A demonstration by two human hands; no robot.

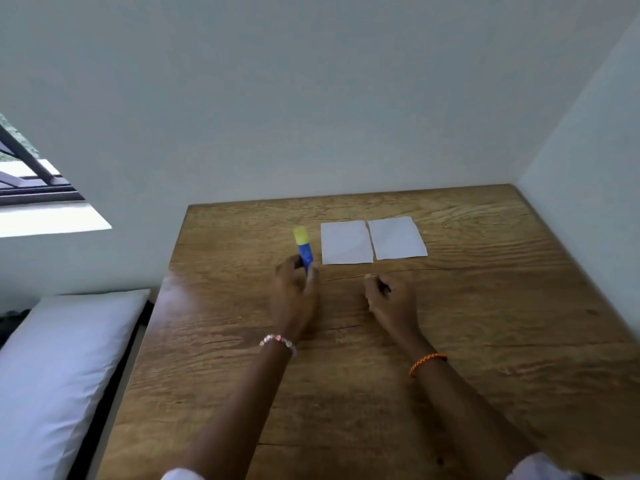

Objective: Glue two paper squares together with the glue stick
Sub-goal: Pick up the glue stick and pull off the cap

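Two white paper squares lie flat side by side on the wooden table (pixel 485 323), the left square (pixel 346 241) and the right square (pixel 397 238) almost touching. A glue stick (pixel 303 247) with a blue body and a yellow cap stands just left of them, cap still on and pointing away from me. My left hand (pixel 294 296) grips its lower end between thumb and fingers. My right hand (pixel 389 299) rests on the table in a loose fist, a little nearer to me than the papers, holding nothing.
The table sits in a corner, with pale walls behind it and on its right. A white pillow (pixel 59 368) lies on a bed off the table's left edge. A window (pixel 31 178) opens at the far left.
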